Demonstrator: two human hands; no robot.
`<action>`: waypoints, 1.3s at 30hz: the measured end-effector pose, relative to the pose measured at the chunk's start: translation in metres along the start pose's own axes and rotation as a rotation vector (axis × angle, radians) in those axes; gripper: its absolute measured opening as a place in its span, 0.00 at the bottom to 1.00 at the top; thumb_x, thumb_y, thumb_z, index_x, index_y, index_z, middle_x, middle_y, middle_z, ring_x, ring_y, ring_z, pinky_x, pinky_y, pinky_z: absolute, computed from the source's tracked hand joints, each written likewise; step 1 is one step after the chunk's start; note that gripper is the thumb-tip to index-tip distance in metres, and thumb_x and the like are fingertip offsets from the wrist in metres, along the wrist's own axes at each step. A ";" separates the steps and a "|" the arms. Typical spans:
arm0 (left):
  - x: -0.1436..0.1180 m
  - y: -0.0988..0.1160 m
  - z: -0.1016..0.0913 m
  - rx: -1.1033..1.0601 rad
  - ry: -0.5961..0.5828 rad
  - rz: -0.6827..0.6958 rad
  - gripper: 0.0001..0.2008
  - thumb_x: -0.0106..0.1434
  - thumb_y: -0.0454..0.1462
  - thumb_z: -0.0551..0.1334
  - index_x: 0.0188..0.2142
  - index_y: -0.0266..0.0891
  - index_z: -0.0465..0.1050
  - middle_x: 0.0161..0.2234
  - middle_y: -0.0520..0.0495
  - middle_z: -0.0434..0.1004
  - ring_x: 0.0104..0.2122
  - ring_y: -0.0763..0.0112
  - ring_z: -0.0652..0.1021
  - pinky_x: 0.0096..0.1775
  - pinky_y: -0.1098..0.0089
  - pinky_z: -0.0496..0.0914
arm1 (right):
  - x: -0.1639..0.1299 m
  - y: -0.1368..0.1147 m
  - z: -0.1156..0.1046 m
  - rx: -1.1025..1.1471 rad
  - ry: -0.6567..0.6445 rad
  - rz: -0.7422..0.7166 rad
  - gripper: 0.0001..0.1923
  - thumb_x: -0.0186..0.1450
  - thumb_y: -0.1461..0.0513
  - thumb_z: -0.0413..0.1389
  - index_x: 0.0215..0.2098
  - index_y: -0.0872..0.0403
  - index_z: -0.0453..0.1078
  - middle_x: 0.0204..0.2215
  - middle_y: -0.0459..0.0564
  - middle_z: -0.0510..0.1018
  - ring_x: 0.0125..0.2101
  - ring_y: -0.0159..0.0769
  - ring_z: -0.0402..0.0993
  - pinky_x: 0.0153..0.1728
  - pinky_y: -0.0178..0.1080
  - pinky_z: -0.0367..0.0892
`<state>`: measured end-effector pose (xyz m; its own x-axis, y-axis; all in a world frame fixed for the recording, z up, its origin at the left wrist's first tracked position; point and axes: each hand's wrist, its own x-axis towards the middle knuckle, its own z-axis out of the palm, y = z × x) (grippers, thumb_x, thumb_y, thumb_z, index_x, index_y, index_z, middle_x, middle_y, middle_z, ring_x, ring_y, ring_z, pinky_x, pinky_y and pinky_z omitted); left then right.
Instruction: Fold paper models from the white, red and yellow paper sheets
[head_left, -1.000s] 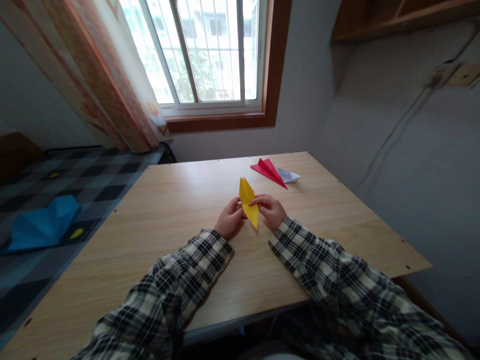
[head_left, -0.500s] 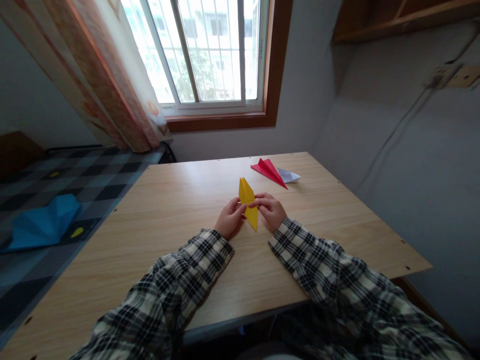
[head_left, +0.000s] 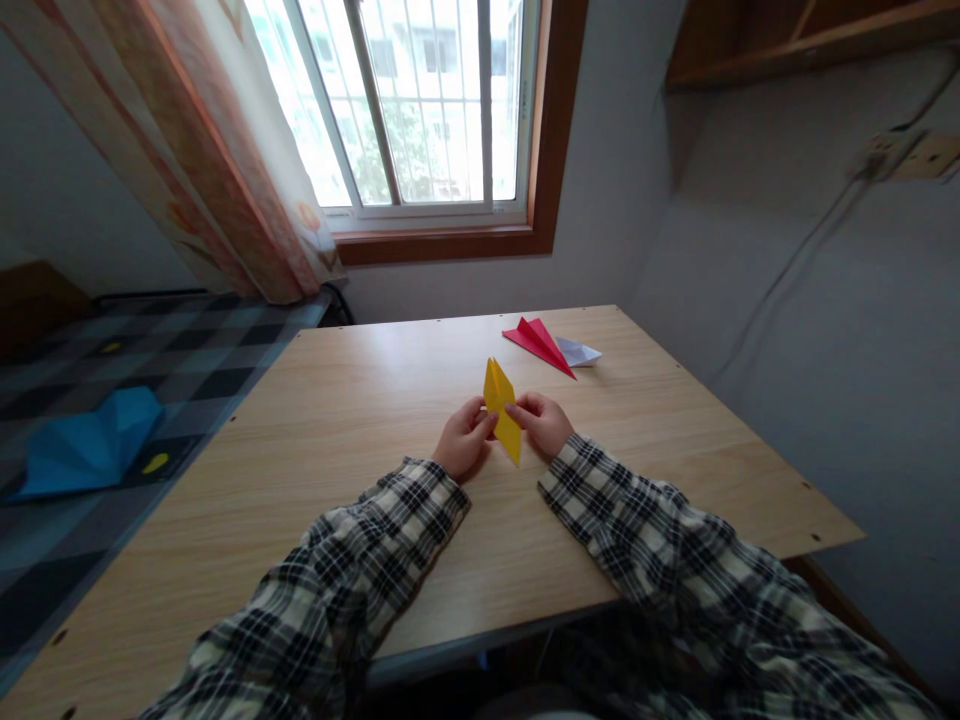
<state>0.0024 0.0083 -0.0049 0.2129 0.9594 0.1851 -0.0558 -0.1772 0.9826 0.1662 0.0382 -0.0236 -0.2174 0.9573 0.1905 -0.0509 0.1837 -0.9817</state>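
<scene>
A folded yellow origami paper (head_left: pixel 509 437), long and diamond-shaped with split points at its top, is held upright and slightly tilted above the table. My left hand (head_left: pixel 461 440) pinches its left edge, thumb on the near face. On the opposite edge my right hand (head_left: pixel 547 422) is closed, its thumb pressed near the paper's middle. The fingers behind the paper are partly hidden.
The wooden table (head_left: pixel 337 430) carries a red paper plane (head_left: pixel 536 340) and a white folded paper boat (head_left: pixel 578 352) near its far edge. To the left, a blue folded paper (head_left: pixel 94 440) lies on a checked bedcover (head_left: pixel 210 340). A window stands beyond.
The yellow paper has shifted slightly right and turned a little. My right fingers have drawn in behind it, leaving the thumb on its face. My left hand moved slightly right.
</scene>
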 end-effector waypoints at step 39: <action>-0.001 0.002 -0.001 0.196 0.118 0.070 0.17 0.61 0.47 0.64 0.43 0.37 0.74 0.38 0.46 0.78 0.38 0.64 0.78 0.38 0.67 0.73 | -0.006 -0.014 0.004 -0.116 -0.007 -0.187 0.15 0.63 0.51 0.57 0.39 0.52 0.77 0.37 0.50 0.77 0.32 0.34 0.71 0.30 0.38 0.68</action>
<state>0.0009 0.0074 -0.0036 0.0987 0.9603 0.2608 0.1270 -0.2721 0.9538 0.1642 0.0287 -0.0109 -0.2214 0.9027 0.3690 0.0211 0.3827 -0.9236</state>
